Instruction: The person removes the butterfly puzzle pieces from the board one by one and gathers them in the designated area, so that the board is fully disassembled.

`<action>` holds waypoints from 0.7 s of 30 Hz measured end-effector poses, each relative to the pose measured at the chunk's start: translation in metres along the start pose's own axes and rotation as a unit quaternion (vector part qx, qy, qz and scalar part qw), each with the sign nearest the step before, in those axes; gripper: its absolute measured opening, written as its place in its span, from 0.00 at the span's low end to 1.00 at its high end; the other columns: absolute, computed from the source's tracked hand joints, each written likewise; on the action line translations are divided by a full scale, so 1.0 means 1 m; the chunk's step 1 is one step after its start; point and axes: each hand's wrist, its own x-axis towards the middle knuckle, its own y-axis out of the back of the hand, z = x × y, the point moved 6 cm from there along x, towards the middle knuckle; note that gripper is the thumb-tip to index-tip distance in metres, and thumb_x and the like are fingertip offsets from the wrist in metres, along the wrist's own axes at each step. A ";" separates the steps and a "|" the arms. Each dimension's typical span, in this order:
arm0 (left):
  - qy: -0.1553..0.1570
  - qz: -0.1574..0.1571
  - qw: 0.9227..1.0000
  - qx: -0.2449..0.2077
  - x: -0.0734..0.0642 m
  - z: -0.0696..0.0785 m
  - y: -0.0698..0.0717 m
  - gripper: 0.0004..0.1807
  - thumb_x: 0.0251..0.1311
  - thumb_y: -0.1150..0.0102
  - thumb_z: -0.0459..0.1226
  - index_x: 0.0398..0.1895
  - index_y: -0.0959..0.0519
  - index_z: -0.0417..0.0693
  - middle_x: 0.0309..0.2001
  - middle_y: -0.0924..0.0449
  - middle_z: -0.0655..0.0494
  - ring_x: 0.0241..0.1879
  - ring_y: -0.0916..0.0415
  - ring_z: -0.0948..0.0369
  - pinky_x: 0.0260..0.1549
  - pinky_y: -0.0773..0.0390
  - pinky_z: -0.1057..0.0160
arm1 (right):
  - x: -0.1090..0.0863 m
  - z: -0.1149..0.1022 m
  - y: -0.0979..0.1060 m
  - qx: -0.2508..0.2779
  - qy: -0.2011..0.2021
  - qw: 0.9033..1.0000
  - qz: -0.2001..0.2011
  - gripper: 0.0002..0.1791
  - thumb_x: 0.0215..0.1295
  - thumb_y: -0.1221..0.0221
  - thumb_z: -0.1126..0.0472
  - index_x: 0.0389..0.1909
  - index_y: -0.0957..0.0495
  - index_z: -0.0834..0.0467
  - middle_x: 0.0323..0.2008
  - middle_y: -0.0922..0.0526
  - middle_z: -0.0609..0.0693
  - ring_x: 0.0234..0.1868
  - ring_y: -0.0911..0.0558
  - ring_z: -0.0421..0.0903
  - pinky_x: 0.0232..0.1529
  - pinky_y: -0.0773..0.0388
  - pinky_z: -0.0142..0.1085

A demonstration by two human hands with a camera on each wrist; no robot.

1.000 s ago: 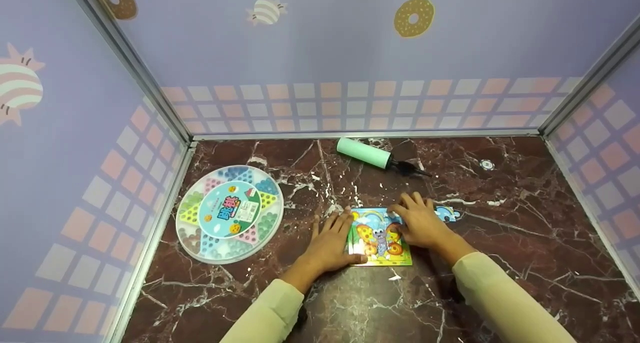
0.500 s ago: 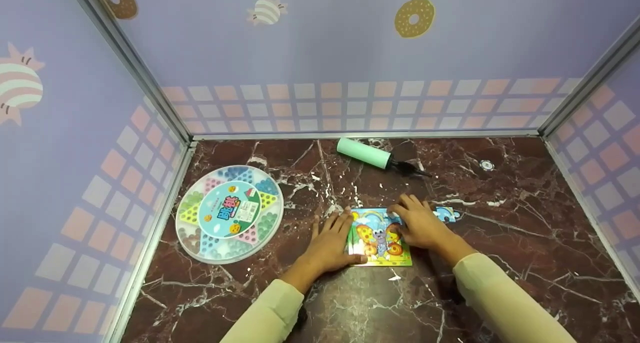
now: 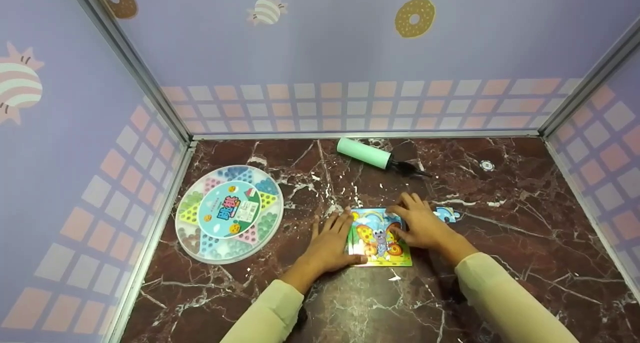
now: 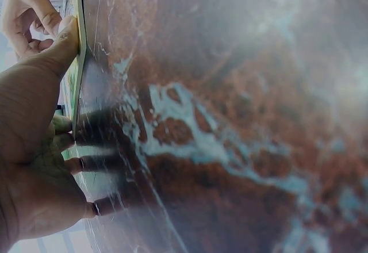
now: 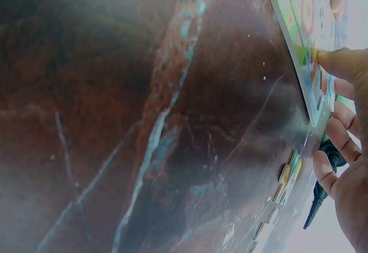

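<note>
Nearest are the two pale yellow-green cloth sleeves point(image 3: 510, 293), reaching in over a glossy dark red-brown marble-patterned table point(image 3: 350, 308) with white veins. The left hand point(image 3: 330, 245) lies at the left side of a flat, square cartoon jigsaw puzzle point(image 3: 381, 240) in yellow, green, orange and blue, which lies on the table between the two hands; its fingers are extended along that edge and its thumb rests on the near left corner. The right hand point(image 3: 420, 225) is bent over the puzzle's far right part, its thumb touching the printed face and its fingers curved; whether they pinch a piece I cannot tell. Just beyond the right hand, on its outer side, a small blue jigsaw piece point(image 3: 446, 214) with rounded knobs lies on the table, apart from the puzzle. Well to the left sits a round, clear plastic board-game case point(image 3: 230, 214) with a light blue centre label and coloured marbles around it. Farther off lie a mint-green cylinder with a black nozzle point(image 3: 367, 154) and, to its right, a small whitish disc point(image 3: 487, 165). Behind them stands a lilac wall point(image 3: 330, 48) printed with doughnuts, a sweet and pink and white squares
</note>
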 end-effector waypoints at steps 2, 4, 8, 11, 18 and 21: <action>0.000 0.000 1.000 0.001 0.000 0.000 0.001 0.64 0.62 0.33 0.73 0.92 0.47 0.52 0.92 0.53 0.54 0.91 0.53 0.46 0.86 0.60 0.27 | 0.000 0.001 -0.001 0.002 -0.002 1.000 -0.002 0.22 0.71 0.27 0.52 0.62 0.13 0.55 0.53 0.22 0.57 0.53 0.26 0.58 0.48 0.22 0.62; 0.000 -0.001 1.000 -0.001 -0.001 0.001 0.001 0.64 0.63 0.33 0.73 0.92 0.47 0.52 0.92 0.53 0.54 0.91 0.54 0.46 0.86 0.61 0.27 | -0.001 0.001 -0.001 0.003 -0.005 1.000 -0.005 0.23 0.71 0.27 0.51 0.62 0.14 0.55 0.54 0.22 0.57 0.54 0.26 0.58 0.49 0.22 0.64; 0.000 -0.001 1.000 -0.009 -0.001 0.001 0.001 0.63 0.64 0.33 0.73 0.92 0.47 0.53 0.92 0.52 0.54 0.91 0.54 0.47 0.86 0.61 0.26 | -0.002 0.002 -0.002 0.004 -0.006 1.000 -0.008 0.26 0.71 0.27 0.47 0.64 0.14 0.55 0.55 0.23 0.58 0.55 0.26 0.58 0.51 0.22 0.64; -0.001 0.000 1.000 -0.012 -0.001 0.000 0.000 0.62 0.64 0.33 0.72 0.92 0.47 0.53 0.92 0.52 0.55 0.91 0.54 0.47 0.86 0.61 0.26 | -0.003 0.002 -0.003 0.002 -0.007 1.000 -0.008 0.27 0.71 0.26 0.47 0.65 0.14 0.55 0.56 0.23 0.58 0.55 0.27 0.56 0.51 0.24 0.62; -0.002 0.002 1.000 -0.010 -0.001 0.000 0.000 0.63 0.63 0.33 0.72 0.92 0.47 0.53 0.92 0.53 0.55 0.91 0.53 0.46 0.86 0.60 0.26 | -0.003 0.002 -0.003 -0.003 -0.010 1.000 -0.008 0.27 0.71 0.27 0.46 0.65 0.13 0.55 0.55 0.23 0.57 0.55 0.27 0.55 0.52 0.24 0.63; -0.002 0.002 1.000 -0.009 0.000 0.000 0.000 0.63 0.63 0.33 0.73 0.92 0.47 0.53 0.92 0.53 0.54 0.91 0.53 0.46 0.86 0.60 0.26 | -0.003 0.002 -0.003 -0.007 -0.012 1.000 -0.007 0.27 0.70 0.26 0.46 0.64 0.13 0.54 0.55 0.23 0.56 0.55 0.26 0.56 0.53 0.24 0.64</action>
